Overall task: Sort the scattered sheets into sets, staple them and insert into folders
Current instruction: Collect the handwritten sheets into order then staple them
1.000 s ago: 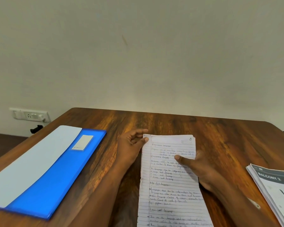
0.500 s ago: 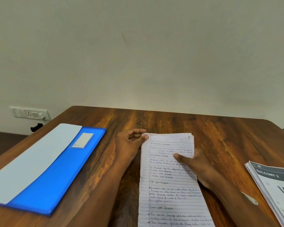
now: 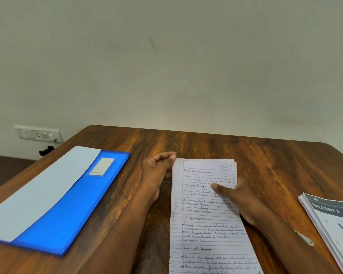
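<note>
My left hand [image 3: 156,175] pinches the top-left corner of the handwritten sheets [image 3: 206,220], fingers curled, while my right hand [image 3: 240,200] grips their right edge, thumb pressed flat on top. The stack sits mid-counter [image 3: 206,143]. The blue folder [image 3: 67,218] lies to the left, and a printed stack [image 3: 337,226] is off right.
</note>
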A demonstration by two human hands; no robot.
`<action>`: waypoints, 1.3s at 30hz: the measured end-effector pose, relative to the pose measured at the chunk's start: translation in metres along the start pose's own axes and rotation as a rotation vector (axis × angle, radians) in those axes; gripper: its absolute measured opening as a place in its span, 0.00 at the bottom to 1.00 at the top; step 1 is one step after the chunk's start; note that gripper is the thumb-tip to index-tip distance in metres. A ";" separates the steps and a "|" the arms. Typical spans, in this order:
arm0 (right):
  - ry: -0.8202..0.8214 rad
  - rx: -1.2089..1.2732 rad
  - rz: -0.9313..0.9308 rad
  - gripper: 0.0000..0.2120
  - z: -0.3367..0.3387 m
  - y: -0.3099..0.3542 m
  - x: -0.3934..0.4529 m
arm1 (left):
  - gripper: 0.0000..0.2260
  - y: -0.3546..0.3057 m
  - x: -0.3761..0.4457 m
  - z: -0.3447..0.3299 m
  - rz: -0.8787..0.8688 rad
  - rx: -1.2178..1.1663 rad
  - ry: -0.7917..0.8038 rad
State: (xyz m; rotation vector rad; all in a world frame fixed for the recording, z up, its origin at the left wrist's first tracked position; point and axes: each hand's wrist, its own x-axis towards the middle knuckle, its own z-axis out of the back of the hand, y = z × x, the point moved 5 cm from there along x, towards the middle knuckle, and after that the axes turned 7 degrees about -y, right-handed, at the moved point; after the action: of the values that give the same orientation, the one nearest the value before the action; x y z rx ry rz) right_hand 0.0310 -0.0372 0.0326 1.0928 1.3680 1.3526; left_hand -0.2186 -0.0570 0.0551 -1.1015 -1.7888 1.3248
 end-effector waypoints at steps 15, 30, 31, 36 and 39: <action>0.002 0.012 0.005 0.14 0.001 -0.003 0.002 | 0.09 -0.006 0.000 0.004 -0.172 0.089 -0.032; 0.010 0.035 -0.001 0.13 0.001 -0.002 0.001 | 0.09 -0.005 -0.001 0.004 -0.224 0.152 -0.055; 0.008 0.032 -0.004 0.13 0.001 -0.002 0.001 | 0.09 -0.005 -0.001 0.005 -0.202 0.132 -0.038; 0.017 0.039 -0.016 0.15 0.002 -0.003 0.002 | 0.11 -0.005 0.000 0.008 -0.131 0.038 0.103; 0.015 0.024 -0.017 0.15 0.003 -0.003 0.002 | 0.13 -0.006 -0.003 0.006 -0.142 0.042 0.145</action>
State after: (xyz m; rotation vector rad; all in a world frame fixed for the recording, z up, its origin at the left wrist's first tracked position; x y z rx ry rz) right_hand 0.0331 -0.0343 0.0295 1.0865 1.4041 1.3376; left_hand -0.2240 -0.0628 0.0586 -1.0019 -1.6929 1.1629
